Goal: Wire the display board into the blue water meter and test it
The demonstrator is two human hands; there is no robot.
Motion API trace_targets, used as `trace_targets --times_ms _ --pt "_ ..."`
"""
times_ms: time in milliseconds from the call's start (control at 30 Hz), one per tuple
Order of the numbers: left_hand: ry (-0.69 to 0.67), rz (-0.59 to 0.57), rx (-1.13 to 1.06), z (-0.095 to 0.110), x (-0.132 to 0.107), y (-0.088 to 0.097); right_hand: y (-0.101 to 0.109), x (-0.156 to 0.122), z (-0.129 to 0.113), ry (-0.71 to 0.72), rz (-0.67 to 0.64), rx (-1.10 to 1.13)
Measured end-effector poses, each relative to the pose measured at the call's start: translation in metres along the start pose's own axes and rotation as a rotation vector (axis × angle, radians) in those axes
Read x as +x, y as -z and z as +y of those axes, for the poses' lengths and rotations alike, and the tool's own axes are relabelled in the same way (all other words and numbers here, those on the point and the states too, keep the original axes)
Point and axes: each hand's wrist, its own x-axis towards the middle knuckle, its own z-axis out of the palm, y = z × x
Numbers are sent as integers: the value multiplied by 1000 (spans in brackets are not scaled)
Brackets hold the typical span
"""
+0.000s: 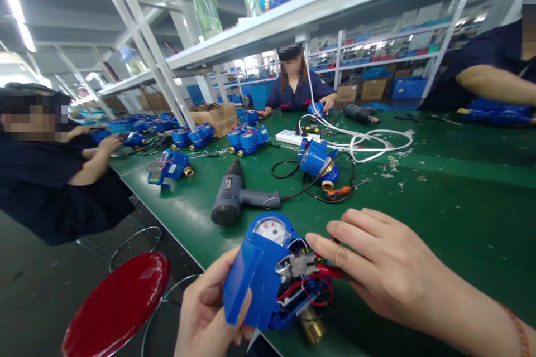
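My left hand [207, 312] is wrapped round an open blue water meter [268, 273] with a white dial, a brass fitting below and red wires showing inside. The meter's lid hangs open over my left fingers at the near edge of the green table [460, 217]. My right hand [377, 268] is closed on small red-handled pliers [310, 266], whose metal jaws reach into the meter's wiring.
A grey heat gun [237, 196] lies just behind the meter, its black cord looping toward another blue meter [316, 159]. Several more blue meters, a white power strip [291, 136] and white cable lie farther back. Three other people work around the table. A red stool [117, 307] stands at lower left.
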Motion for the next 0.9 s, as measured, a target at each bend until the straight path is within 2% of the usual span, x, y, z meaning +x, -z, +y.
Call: trace_targets --times_ms 167,267,633,900 --pt "15 -19 -18 1 0 -2 -2 -1 0 15 40 -13" --pt "27 -11 -23 2 0 -2 -4 -1 0 -22 45 46" --pt "52 -29 -81 1 3 0 -12 -4 -3 -197 -112 379" --pt "109 4 -176 2 7 -5 -20 -3 -5 -228 -57 393"
